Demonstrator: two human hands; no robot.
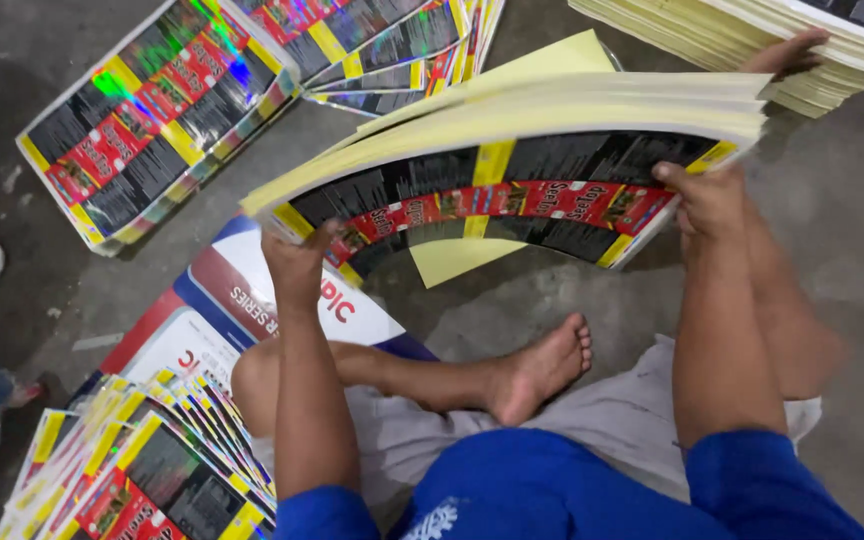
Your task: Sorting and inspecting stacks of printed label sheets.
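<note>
I sit on the floor and hold up a thick, bowed stack of printed sheets [512, 150], pale yellow on the back, with black, red and yellow glossy print on the front. My left hand [297, 262] grips its lower left corner. My right hand [707, 200] grips its right edge, with fingertips showing over the top right corner. The stack arches above the concrete floor in front of my crossed bare legs.
Another pile of the same glossy sheets [152, 110] lies at the upper left, more fan out at the top [392, 40] and lower left [142, 460]. A tall yellow-edged stack [752, 30] sits top right. A flattened cardboard box [202, 320] lies under my knee.
</note>
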